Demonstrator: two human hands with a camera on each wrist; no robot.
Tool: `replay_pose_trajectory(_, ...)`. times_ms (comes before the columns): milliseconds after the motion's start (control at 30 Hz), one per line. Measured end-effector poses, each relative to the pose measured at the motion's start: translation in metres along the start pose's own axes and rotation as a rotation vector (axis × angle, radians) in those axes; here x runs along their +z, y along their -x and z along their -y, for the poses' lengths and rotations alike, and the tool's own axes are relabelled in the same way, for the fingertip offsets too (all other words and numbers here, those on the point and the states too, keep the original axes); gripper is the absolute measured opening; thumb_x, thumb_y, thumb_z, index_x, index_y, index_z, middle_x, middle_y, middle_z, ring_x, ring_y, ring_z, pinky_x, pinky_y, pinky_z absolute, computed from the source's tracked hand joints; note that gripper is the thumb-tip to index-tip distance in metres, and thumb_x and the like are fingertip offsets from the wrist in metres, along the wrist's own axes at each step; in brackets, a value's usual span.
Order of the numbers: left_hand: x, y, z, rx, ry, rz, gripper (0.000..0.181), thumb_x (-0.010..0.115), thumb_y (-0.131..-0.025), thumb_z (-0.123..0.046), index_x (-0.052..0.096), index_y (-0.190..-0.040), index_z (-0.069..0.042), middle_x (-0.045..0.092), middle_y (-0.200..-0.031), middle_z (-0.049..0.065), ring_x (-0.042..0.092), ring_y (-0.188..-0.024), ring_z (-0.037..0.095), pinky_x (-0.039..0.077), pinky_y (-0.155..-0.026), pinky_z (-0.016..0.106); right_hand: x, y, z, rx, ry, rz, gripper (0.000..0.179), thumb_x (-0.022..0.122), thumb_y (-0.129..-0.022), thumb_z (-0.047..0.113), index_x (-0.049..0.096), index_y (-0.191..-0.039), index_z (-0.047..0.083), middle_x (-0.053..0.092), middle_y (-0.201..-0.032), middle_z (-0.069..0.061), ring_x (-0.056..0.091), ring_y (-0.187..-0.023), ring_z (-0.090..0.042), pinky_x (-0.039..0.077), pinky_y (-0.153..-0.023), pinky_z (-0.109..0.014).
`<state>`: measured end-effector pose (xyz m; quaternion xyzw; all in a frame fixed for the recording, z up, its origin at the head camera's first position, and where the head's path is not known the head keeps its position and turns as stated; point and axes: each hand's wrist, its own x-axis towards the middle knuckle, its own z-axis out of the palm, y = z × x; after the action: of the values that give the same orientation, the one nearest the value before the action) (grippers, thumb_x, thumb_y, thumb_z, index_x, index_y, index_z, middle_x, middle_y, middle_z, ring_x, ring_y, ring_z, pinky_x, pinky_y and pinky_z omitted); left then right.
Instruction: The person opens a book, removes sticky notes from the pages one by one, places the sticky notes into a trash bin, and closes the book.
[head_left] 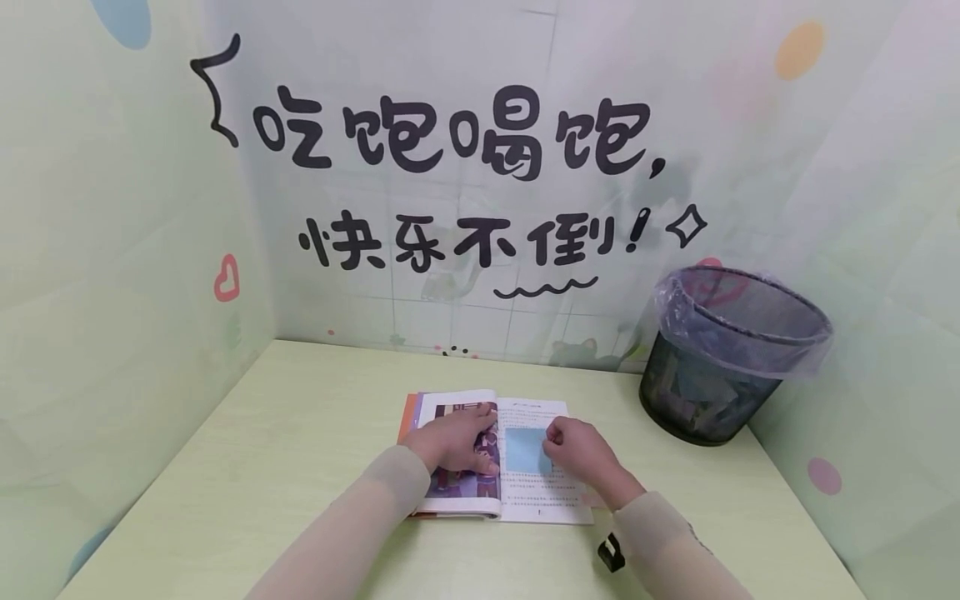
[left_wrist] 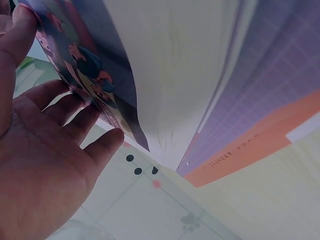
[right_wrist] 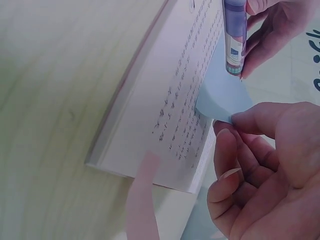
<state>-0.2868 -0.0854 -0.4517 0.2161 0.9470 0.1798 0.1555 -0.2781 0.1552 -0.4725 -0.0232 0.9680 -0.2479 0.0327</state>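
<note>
An open book (head_left: 543,502) lies on the table, an illustrated page on the left and a text page on the right. My left hand (head_left: 453,440) rests on the illustrated page with its fingers spread; in the left wrist view its fingertips (left_wrist: 116,137) touch that page. On the text page lies a light blue paper sheet (head_left: 525,450), like a sticky note. My right hand (head_left: 585,450) pinches its right edge between thumb and forefinger. In the right wrist view the held edge of the blue sheet (right_wrist: 225,97) curves up off the page.
A pink strip (right_wrist: 142,200) sticks out past the text page's edge. A black bin (head_left: 705,392) with a translucent purple liner stands at the back right. A small black thing (head_left: 611,552) shows beside my right sleeve. Printed wall sheets (head_left: 465,325) border the table.
</note>
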Motion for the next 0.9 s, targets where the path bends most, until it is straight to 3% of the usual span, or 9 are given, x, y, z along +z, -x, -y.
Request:
replay_pose_trajectory(333,-0.001,0.001,-0.001,0.002,-0.013,0.005,0.095,0.082,-0.095,-0.053,0.040,-0.171,-0.015,0.030,-0.183,0.006,0.029,-0.170,0.031,0.030,-0.138,0.050,-0.012,0.006,-0.001,-0.003,-0.046,0.020,0.007,0.074,-0.103,0.012,0.070,-0.100,0.008,0.068,-0.092,-0.004,0.061,-0.086,-0.019,0.056,-0.078,-0.032)
replay_pose_trajectory(533,-0.002,0.003,-0.002,-0.006,-0.018,0.004,0.095,0.082,-0.095,-0.053,0.040,-0.171,-0.016,0.029,-0.183,0.006,0.028,-0.170,0.031,0.029,-0.138,0.050,-0.029,0.008,-0.009,-0.013,-0.063,-0.003,0.005,0.071,-0.103,0.011,0.068,-0.101,0.006,0.067,-0.092,-0.005,0.059,-0.084,-0.019,0.052,-0.073,-0.031)
replay_pose_trajectory(733,-0.002,0.003,-0.002,-0.006,-0.016,0.004,0.094,0.082,-0.096,-0.052,0.040,-0.171,-0.016,0.029,-0.183,0.006,0.028,-0.170,0.031,0.029,-0.138,0.050,-0.062,0.003,-0.023,-0.054,-0.097,-0.061,0.010,0.068,-0.103,0.013,0.069,-0.105,0.004,0.070,-0.092,-0.008,0.064,-0.077,-0.018,0.053,-0.065,-0.031)
replay_pose_trajectory(900,-0.002,0.003,-0.003,0.002,-0.011,0.004,0.094,0.082,-0.096,-0.052,0.040,-0.171,-0.015,0.030,-0.183,0.007,0.028,-0.170,0.032,0.028,-0.138,0.051,-0.110,0.000,-0.029,-0.073,-0.076,-0.130,0.021,0.066,-0.105,0.019,0.070,-0.115,0.000,0.075,-0.101,-0.014,0.069,-0.081,-0.020,0.056,-0.067,-0.035)
